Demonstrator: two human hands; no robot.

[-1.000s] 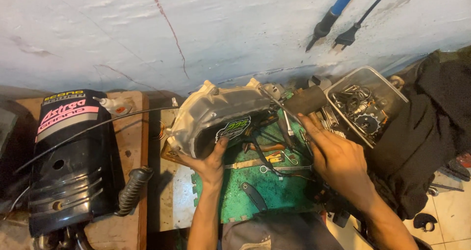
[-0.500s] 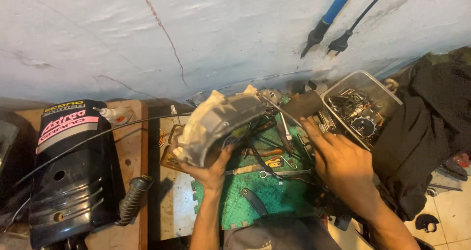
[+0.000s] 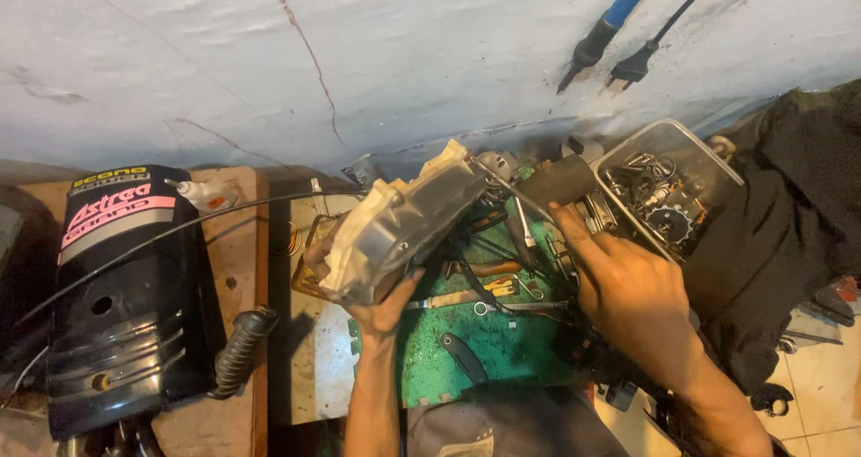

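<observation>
Already lifted clear of the worktop (image 3: 309, 367): a pale grey plastic housing with a clear window (image 3: 399, 224), probably a motorcycle instrument cluster, tilted with its upper end toward the wall. Left hand (image 3: 381, 306) in a closed grip beneath the housing's lower edge, thumb up against the near side, fingers hidden behind the casing; housing thus resting on and above the grip, projecting up and to the right of it. Right hand (image 3: 632, 291) spread over the green mat (image 3: 502, 354), index finger extended toward the dark block (image 3: 560, 181) just beside the housing's upper end; whether anything held under the palm, cannot tell. Judged stage: part picked up and presented, fastening or dismantling not evident, work on the part apparently mostly remaining. Loose wrenches and small tools (image 3: 489, 291) scattered on the mat between the two hands. Metal tray of sprockets and small parts (image 3: 664, 188) to the right of the right hand, near but apart from it. Black motorcycle cover panel (image 3: 126, 313) well apart at left, with a thin cable (image 3: 179, 233) running across it toward the housing.
</observation>
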